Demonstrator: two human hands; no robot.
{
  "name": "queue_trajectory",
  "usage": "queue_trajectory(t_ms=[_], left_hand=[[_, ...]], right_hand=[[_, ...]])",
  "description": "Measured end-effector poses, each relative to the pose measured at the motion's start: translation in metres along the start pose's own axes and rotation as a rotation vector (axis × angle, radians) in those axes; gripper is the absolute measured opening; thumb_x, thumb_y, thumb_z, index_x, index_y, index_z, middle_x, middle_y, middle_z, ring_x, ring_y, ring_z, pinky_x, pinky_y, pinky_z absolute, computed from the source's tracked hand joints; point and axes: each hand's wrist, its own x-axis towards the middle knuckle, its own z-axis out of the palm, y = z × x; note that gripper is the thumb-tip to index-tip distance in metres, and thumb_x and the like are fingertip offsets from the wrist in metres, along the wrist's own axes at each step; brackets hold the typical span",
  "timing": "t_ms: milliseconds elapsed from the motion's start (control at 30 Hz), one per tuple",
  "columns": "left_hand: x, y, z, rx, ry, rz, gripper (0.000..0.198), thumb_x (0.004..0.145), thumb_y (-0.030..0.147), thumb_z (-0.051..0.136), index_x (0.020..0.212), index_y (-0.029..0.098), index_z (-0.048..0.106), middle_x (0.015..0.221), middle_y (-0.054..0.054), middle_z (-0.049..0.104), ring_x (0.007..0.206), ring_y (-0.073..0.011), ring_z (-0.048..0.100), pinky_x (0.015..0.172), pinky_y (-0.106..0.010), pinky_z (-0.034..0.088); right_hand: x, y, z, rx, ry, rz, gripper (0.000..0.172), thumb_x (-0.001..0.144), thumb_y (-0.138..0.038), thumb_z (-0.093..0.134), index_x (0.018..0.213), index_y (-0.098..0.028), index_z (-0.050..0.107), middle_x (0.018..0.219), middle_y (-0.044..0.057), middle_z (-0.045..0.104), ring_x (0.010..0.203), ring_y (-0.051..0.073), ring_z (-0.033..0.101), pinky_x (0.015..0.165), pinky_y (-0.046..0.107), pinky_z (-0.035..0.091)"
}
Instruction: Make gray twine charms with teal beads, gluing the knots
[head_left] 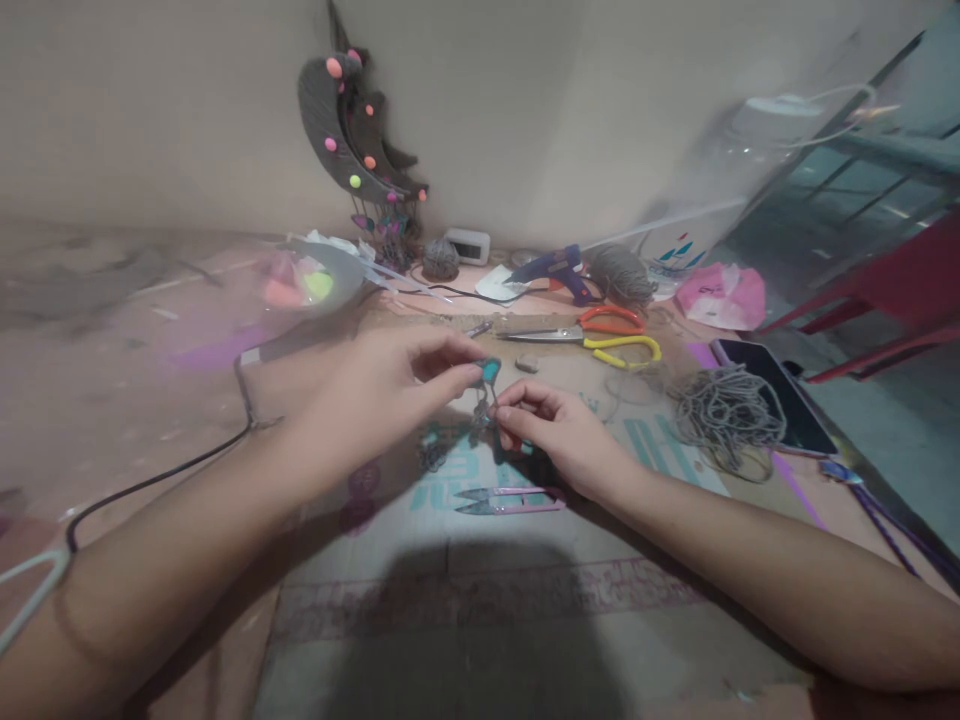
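Observation:
My left hand [397,385] pinches a small teal piece with a dark grey edge [490,371] between thumb and fingertips. Below that piece hangs some thin grey yarn [480,412]. The fingertips of my right hand [562,430] are closed on this yarn, just under the teal piece. Both hands are raised over a printed cardboard sheet [465,640]. A pair of thread snips [480,496] lies on the cardboard below my hands, blades to the left. Beyond them are scissors [544,335] with one orange and one yellow handle.
At the back stand a glue gun [551,268], grey yarn balls [440,259] and a decorated grey crescent [319,125] by the wall. To the right lie tangled grey yarn [731,415] and a dark-screened phone or tablet [802,400]. A black cable [169,472] runs along the left.

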Motion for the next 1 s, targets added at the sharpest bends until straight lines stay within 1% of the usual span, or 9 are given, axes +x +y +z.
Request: queue_trajectory(t_ms=[200,333,400,467,533,667,733,833,1000], left_hand=[[0.003,-0.009,-0.005,0.024,-0.054,-0.025,0.021,0.087,0.035,0.065,0.098,0.024,0.079,0.086,-0.001,0.080,0.075,-0.0185,0.072,0.069,-0.027,0.054],[0.011,-0.039,-0.009,0.158,-0.232,-0.119,0.024,0.085,0.038,0.064,0.101,0.029,0.079,0.081,0.002,0.080,0.058,-0.0165,0.067,0.054,-0.024,0.046],[0.014,-0.054,-0.009,0.247,-0.279,-0.122,0.024,0.084,0.042,0.065,0.100,0.030,0.080,0.081,0.001,0.080,0.061,-0.0179,0.069,0.055,-0.024,0.045],[0.015,-0.062,-0.008,0.303,-0.273,-0.070,0.024,0.081,0.043,0.069,0.097,0.030,0.080,0.085,-0.001,0.081,0.071,-0.0205,0.072,0.062,-0.025,0.048],[0.013,-0.058,-0.006,0.322,-0.225,0.007,0.025,0.079,0.043,0.071,0.098,0.029,0.080,0.095,-0.004,0.081,0.082,-0.0231,0.074,0.071,-0.026,0.050],[0.005,-0.028,0.005,0.182,-0.174,0.072,0.035,0.089,0.041,0.062,0.117,0.025,0.075,0.117,-0.007,0.077,0.099,-0.0239,0.072,0.086,-0.032,0.053],[0.001,-0.014,0.013,0.008,-0.176,0.056,0.032,0.091,0.041,0.061,0.116,0.025,0.075,0.116,-0.005,0.078,0.101,-0.0226,0.072,0.088,-0.031,0.054],[-0.002,-0.008,0.024,-0.147,-0.202,-0.002,0.024,0.091,0.036,0.064,0.106,0.025,0.078,0.106,-0.002,0.080,0.098,-0.0215,0.073,0.087,-0.030,0.056],[-0.006,-0.012,0.033,-0.106,-0.163,-0.017,0.016,0.089,0.030,0.064,0.092,0.022,0.078,0.092,-0.002,0.081,0.086,-0.0214,0.074,0.081,-0.031,0.057]], right_hand=[[-0.001,-0.001,0.000,0.038,0.000,-0.009,0.016,0.079,-0.028,0.073,0.076,-0.020,0.060,0.057,-0.006,0.058,0.053,0.009,0.050,0.056,0.024,0.038],[0.000,0.003,-0.004,0.132,-0.029,-0.035,0.017,0.080,-0.031,0.074,0.079,-0.019,0.061,0.058,-0.005,0.062,0.054,0.010,0.054,0.057,0.024,0.039],[0.000,0.001,-0.005,0.145,-0.036,-0.045,0.018,0.079,-0.031,0.074,0.079,-0.019,0.061,0.057,-0.005,0.062,0.054,0.010,0.054,0.057,0.024,0.039],[0.000,-0.002,-0.006,0.137,-0.038,-0.038,0.017,0.079,-0.031,0.074,0.077,-0.019,0.061,0.055,-0.005,0.061,0.053,0.010,0.053,0.056,0.024,0.039],[0.001,-0.005,-0.007,0.100,-0.044,-0.030,0.017,0.078,-0.030,0.073,0.076,-0.020,0.060,0.054,-0.005,0.060,0.052,0.010,0.052,0.055,0.025,0.039],[0.001,-0.012,-0.008,-0.037,-0.064,-0.039,0.016,0.077,-0.030,0.072,0.075,-0.020,0.059,0.053,-0.006,0.058,0.051,0.010,0.050,0.054,0.025,0.040],[-0.001,-0.015,-0.008,-0.114,-0.054,-0.044,0.016,0.078,-0.031,0.071,0.075,-0.020,0.059,0.054,-0.006,0.056,0.051,0.010,0.050,0.054,0.024,0.040],[-0.003,-0.017,-0.009,-0.247,-0.005,-0.053,0.015,0.079,-0.032,0.067,0.076,-0.020,0.058,0.053,-0.006,0.054,0.050,0.010,0.049,0.051,0.023,0.038],[-0.005,-0.020,-0.010,-0.610,0.080,-0.193,0.009,0.080,-0.027,0.060,0.075,-0.019,0.064,0.058,-0.003,0.057,0.053,0.010,0.049,0.052,0.024,0.037]])
